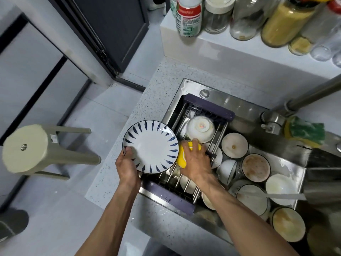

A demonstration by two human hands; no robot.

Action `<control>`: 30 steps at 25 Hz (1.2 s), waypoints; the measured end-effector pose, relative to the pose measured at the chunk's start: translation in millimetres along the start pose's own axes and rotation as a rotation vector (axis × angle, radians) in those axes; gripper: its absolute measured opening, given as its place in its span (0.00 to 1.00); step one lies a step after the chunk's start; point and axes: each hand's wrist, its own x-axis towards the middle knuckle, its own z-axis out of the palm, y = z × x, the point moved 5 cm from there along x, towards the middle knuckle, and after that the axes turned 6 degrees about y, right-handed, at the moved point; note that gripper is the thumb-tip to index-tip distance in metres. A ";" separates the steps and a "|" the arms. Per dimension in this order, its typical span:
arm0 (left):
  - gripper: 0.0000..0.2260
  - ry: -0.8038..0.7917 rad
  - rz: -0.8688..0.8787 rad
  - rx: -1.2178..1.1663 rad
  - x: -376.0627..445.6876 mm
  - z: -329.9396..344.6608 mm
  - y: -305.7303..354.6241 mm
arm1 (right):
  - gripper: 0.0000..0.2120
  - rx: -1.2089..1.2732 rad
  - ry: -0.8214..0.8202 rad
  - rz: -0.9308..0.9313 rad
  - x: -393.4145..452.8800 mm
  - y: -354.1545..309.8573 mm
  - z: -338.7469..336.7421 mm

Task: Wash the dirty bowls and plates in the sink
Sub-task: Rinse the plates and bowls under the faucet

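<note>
Step in hand: you appear to be scrubbing the plate [151, 146] with the yellow sponge [181, 156]; a judgement from the pose, not a certainty.
Plate: white with blue leaf marks round the rim; held tilted, face up, over the left edge of the sink [287, 164], partly above the speckled counter [118, 163]; its face looks clean already.
Left hand: your left hand [127, 164] is clamped on the plate's rim at about 7 o'clock; thumb on the face, the other fingers hidden beneath.
Right hand: your right hand [195, 159] is closed round the sponge; the sponge touches the plate's rim at about 4 o'clock; fingertips point toward 12 o'clock.
How to do it well: keep the left grip firm, since wet glaze slips; sweep the sponge from rim to centre, then turn the plate and do the underside; work over the drying rack [198, 150] so drips fall into the sink.
Rack: one upturned white bowl [200, 128] rests on it, just beyond your right fingertips.
Left to wash: several dirty bowls [255, 168] crowd the basin at 3 to 5 o'clock from your right hand; much of the task seems to remain.
</note>
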 end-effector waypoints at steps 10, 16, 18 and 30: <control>0.10 -0.061 0.087 -0.014 -42.1 10.6 0.9 | 0.33 0.521 0.360 0.171 -71.7 15.5 -29.3; 0.10 -0.027 0.105 -0.067 -46.8 -1.8 5.3 | 0.16 0.927 0.230 0.492 -37.7 40.9 -19.2; 0.10 -0.016 0.090 -0.057 -45.9 -7.7 5.0 | 0.19 1.194 0.050 0.756 -19.1 37.7 -20.0; 0.09 0.019 0.031 -0.073 -42.6 -26.3 3.9 | 0.46 1.034 -0.384 0.814 -14.6 19.0 -3.5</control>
